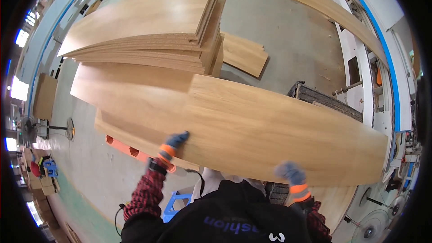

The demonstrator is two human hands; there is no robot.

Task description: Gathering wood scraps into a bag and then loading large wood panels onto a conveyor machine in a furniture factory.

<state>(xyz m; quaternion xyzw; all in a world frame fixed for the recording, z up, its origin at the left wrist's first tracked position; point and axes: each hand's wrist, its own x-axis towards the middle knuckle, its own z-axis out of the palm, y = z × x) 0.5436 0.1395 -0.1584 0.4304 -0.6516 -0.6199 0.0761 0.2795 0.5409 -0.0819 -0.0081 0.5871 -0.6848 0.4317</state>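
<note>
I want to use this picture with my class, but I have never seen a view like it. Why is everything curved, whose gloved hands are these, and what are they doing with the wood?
The picture comes from a wide fisheye camera worn on a person's head, looking down, so straight edges bend toward the rim. The dark clothing at the bottom is the wearer's own body, and the arms in red checked sleeves are theirs too. Both hands wear grey gloves with orange cuffs. The left hand and the right hand both rest on the near edge of a long wooden board, which they appear to be holding. It lies over a lower stack of boards carried on an orange pallet. Behind is a taller stack of similar boards. The floor is grey concrete, and a white machine stands on the right.
</note>
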